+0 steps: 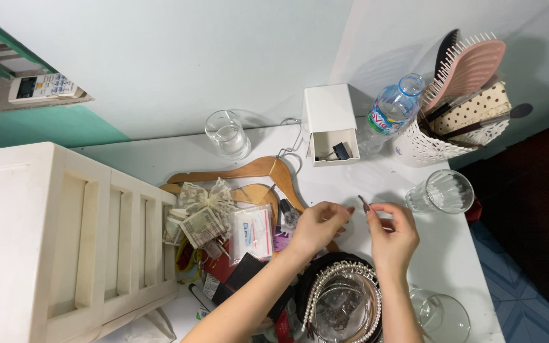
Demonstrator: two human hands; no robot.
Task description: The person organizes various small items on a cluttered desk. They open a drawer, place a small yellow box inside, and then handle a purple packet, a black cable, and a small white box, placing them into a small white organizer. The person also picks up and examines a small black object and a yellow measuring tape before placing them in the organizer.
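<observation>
Two hands work over a white table [452,254], close together near its middle. The right hand [394,236] pinches one small dark hair clip [364,203] between thumb and fingertips, and the clip stands just above the table surface between the two hands. The left hand [316,225] is loosely curled, its fingertips almost at the clip; I cannot tell if it touches it. I count three clear glasses: one [228,134] near the wall, one ribbed glass [441,192] at the right edge of the table, and one [440,314] at the near right corner. There is one plastic water bottle [394,109], lying against one white woven basket [443,136] that holds two combs or brushes and a dotted pouch. One small white box [330,124] stands open at the wall, with a black binder clip inside. Two wooden hangers [255,178] lie on the left part, and beside them one lace bow [208,200] and one small plastic packet [252,232]. Below the hands one round container with a pearl headband [341,298] touches the wrists. One white slatted drawer unit [65,235] closes the left side. The open room is a bare strip between the box, the ribbed glass and the hands; the right edge is near the right hand.
</observation>
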